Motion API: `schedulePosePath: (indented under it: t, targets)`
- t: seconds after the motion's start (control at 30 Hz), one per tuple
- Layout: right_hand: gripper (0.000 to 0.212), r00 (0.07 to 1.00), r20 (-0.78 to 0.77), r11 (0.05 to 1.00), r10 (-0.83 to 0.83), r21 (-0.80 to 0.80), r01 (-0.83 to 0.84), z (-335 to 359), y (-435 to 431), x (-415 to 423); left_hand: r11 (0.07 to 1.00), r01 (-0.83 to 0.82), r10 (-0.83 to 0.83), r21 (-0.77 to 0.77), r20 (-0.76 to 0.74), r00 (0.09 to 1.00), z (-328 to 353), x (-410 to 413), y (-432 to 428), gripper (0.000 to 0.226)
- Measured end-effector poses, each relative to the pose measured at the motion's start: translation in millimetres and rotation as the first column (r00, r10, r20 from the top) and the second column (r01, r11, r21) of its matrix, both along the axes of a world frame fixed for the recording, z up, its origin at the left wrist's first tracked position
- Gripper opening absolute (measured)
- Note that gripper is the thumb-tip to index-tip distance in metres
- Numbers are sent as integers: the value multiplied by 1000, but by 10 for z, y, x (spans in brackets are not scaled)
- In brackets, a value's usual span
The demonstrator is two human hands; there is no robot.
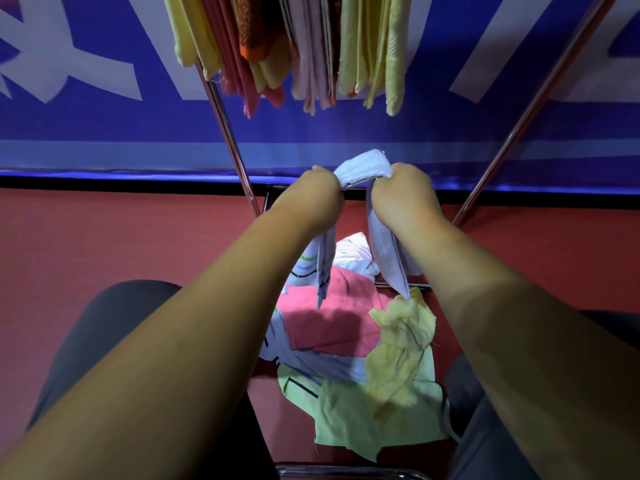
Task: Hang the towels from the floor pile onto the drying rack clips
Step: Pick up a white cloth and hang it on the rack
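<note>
Red floor (104,237) under towel pile (332,327), blue banner (346,133) behind

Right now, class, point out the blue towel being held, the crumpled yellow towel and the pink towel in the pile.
blue towel (363,166): head view, its raised top fold.
crumpled yellow towel (403,341): head view, its bunched middle.
pink towel (329,323): head view, its flat middle.

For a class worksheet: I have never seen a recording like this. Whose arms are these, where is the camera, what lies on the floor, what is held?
No machine here: a person wears one camera on the head, looking down past both bare arms. The left hand and right hand each grip a light blue towel, bunched between them. Below, on the red floor, lies the pile: a pink towel, a yellow cloth, a green cloth. Above, hung towels dangle from the metal rack.
</note>
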State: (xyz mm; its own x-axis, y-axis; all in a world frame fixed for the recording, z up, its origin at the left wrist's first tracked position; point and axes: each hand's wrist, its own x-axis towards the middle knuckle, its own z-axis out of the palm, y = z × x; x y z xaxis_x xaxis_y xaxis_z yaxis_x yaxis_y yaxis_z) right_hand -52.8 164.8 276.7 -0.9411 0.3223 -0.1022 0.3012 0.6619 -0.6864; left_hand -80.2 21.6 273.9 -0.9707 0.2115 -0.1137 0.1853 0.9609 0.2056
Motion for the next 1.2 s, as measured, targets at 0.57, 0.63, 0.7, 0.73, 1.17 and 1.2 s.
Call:
schedulePosePath:
  t: [0.57, 0.63, 0.7, 0.73, 1.17, 1.2]
  targets:
    - [14, 999, -37, 998, -13, -67, 10, 96, 30, 6, 972, -97, 93, 216, 27, 995, -276, 60, 54, 17]
    - [15, 999, -43, 997, -24, -70, 21, 100, 48, -8, 968, -109, 103, 224, 35, 994, -286, 69, 70, 20]
    - [14, 999, -40, 998, -30, -63, 27, 93, 69, -18, 970, -115, 107, 216, 49, 993, -260, 77, 86, 27]
    - [15, 999, -35, 998, -37, -61, 34, 90, 85, -19, 975, -107, 98, 195, 55, 994, -245, 79, 100, 29]
    - [29, 994, 41, 994, -98, -41, 100, -47, 202, -56, 991, -72, 59, 110, 117, 991, -334, 50, 115, 22]
    - [29, 995, 39, 995, -92, -35, 94, -41, 196, -55, 990, -82, 69, 116, 110, 992, -343, 54, 108, 21]
